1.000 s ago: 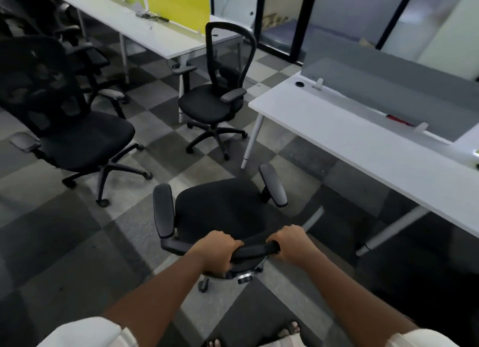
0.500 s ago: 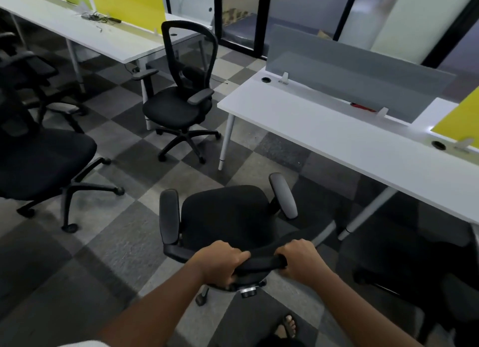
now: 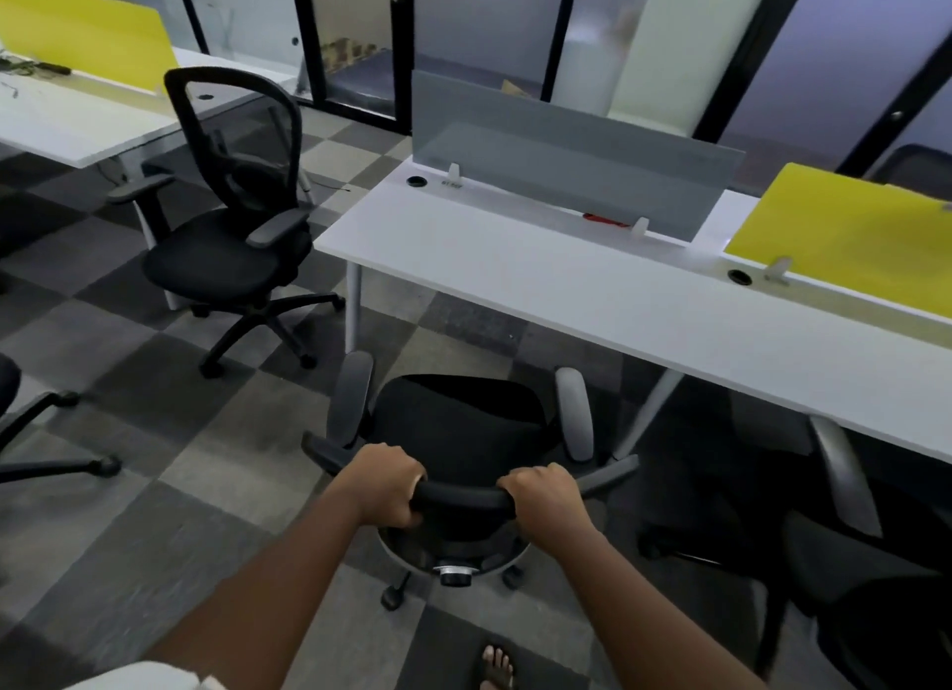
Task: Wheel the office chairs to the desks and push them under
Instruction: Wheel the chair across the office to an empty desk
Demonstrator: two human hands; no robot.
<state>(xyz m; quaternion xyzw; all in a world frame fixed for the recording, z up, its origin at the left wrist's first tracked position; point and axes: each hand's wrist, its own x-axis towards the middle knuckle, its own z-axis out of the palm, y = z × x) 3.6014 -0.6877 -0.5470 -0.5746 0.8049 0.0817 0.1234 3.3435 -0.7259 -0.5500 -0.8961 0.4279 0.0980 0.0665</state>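
The long white desk (image 3: 592,297) runs across the room to the right, carrying a grey divider screen (image 3: 572,153) and, further along, a yellow divider panel (image 3: 845,236). A second white desk (image 3: 77,122) with its own yellow screen (image 3: 77,35) stands off to the left. Underfoot is carpet (image 3: 154,431) in grey and dark squares.

The black office chair (image 3: 458,426) being handled sits just short of the long desk's near edge, seat facing the desk, its grey armrests not yet under the top. Another mesh-backed office chair (image 3: 232,225) stands between the two desks, turned sideways. A third chair (image 3: 850,560) is at the right, partly tucked beneath the long desk.

Both hands are wrapped tight around the top bar of the near chair's backrest. The left hand (image 3: 389,486) has its fingers curled fully over the bar's left end; the right hand (image 3: 541,498) is clenched over the right end, knuckles up.

A small red item (image 3: 605,219) lies by the grey screen; I can't tell what it is.
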